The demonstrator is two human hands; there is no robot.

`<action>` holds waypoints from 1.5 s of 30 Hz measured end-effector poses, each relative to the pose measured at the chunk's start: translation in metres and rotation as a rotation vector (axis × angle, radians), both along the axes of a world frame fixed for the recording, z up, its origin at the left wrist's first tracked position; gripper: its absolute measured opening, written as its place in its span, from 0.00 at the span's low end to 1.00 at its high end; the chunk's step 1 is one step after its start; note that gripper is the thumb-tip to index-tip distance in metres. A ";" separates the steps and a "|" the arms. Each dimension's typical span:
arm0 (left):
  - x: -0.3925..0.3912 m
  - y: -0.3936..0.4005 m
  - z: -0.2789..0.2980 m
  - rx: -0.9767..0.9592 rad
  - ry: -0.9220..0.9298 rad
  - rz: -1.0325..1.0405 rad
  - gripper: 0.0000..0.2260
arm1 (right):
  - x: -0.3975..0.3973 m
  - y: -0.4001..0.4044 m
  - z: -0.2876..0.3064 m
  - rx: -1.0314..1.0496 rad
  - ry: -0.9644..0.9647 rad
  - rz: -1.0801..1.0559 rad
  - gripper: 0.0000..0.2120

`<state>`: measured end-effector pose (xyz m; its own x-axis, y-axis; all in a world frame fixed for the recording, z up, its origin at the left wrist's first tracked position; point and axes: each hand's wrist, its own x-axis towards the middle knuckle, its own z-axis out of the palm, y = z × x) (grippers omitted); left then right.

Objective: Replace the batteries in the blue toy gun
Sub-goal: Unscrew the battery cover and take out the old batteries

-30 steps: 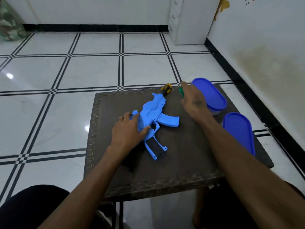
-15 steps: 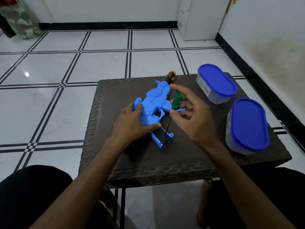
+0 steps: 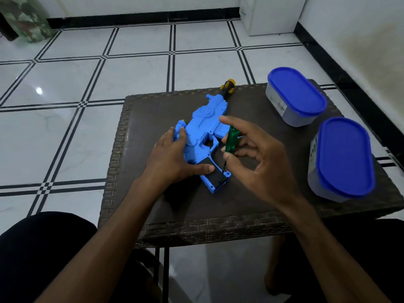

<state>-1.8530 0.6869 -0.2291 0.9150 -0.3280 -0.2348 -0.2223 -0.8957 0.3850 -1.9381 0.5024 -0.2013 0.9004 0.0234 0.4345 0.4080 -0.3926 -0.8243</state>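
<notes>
The blue toy gun (image 3: 205,125) lies flat on the dark woven table (image 3: 153,215), muzzle pointing away, its black-covered grip (image 3: 215,177) toward me. My left hand (image 3: 172,158) presses down on the gun's rear body, thumb lying against the grip. My right hand (image 3: 255,158) pinches a small green-handled screwdriver (image 3: 230,141) upright, its thin tip resting on the black cover near the grip's end.
A yellow-and-black screwdriver handle (image 3: 227,87) sticks out past the gun's muzzle at the table's far edge. Two blue-lidded plastic containers stand at the right: one at the back (image 3: 295,97), one nearer (image 3: 343,158). White tiled floor surrounds the table; my knees sit under it.
My right hand reached to the table's far side, picked up the green screwdriver and brought its tip down onto the grip's black cover. My left hand stayed on the gun.
</notes>
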 end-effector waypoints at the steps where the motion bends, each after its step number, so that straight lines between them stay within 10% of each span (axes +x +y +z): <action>1: 0.000 -0.001 0.000 0.001 0.000 -0.001 0.55 | 0.000 0.000 0.000 -0.002 0.005 0.007 0.28; 15: -0.002 -0.001 0.000 -0.001 0.000 -0.015 0.54 | 0.008 0.005 0.009 0.072 -0.042 -0.009 0.08; 45: -0.001 -0.001 0.000 -0.028 0.021 -0.003 0.54 | 0.002 0.014 0.016 -0.078 -0.069 -0.046 0.12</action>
